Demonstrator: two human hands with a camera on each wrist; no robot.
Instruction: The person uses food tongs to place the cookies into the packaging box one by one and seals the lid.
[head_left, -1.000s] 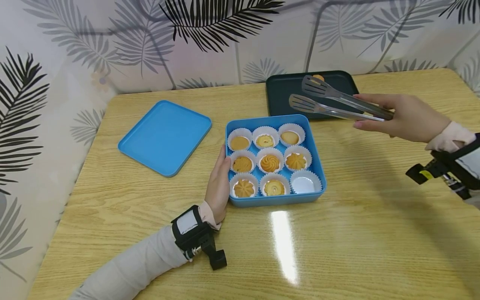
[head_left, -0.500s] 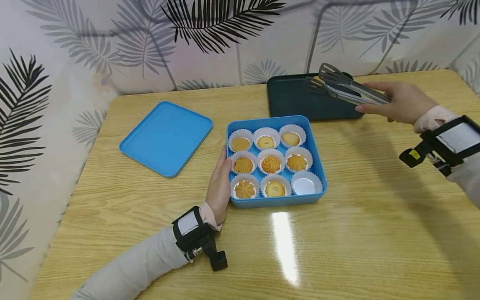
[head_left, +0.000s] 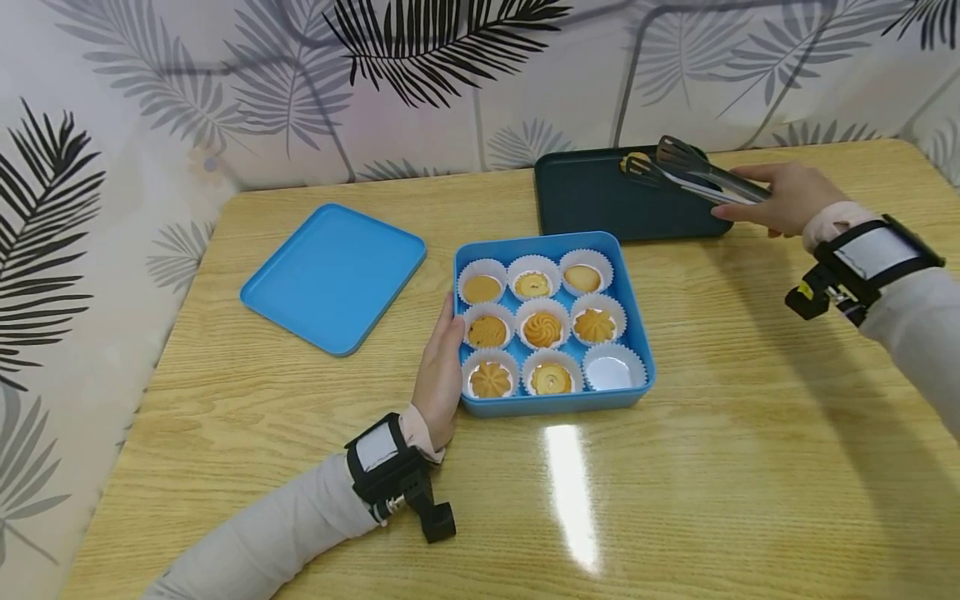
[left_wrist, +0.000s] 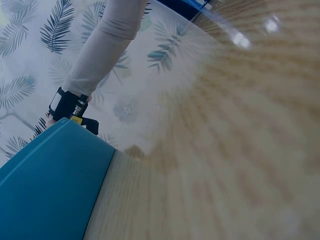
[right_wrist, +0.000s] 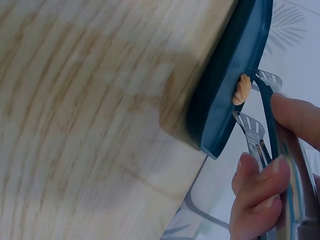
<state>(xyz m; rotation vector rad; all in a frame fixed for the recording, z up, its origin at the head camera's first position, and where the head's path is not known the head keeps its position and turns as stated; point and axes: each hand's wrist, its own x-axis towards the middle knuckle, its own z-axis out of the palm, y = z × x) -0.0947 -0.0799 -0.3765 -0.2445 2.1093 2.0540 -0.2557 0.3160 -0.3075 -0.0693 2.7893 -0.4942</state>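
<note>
Along the left wall of a blue box lies my left hand, fingers extended against it and thumb at the rim. White paper cups in the box hold cookies of several shapes; the front right paper cup shows a bare bottom. My right hand grips metal tongs with slotted ends. The tongs' ends are spread over a dark tray, around a ridged cookie in the right wrist view. In the left wrist view the box wall hides my left fingers.
A blue lid lies flat on the wooden table, left of the box. The dark tray stands behind the box near the table's back edge, by a leaf-patterned curtain.
My right hand has moved left and farther back, bringing the tongs lower over the dark tray, to the cookie there. My left hand and the box have stayed put.
</note>
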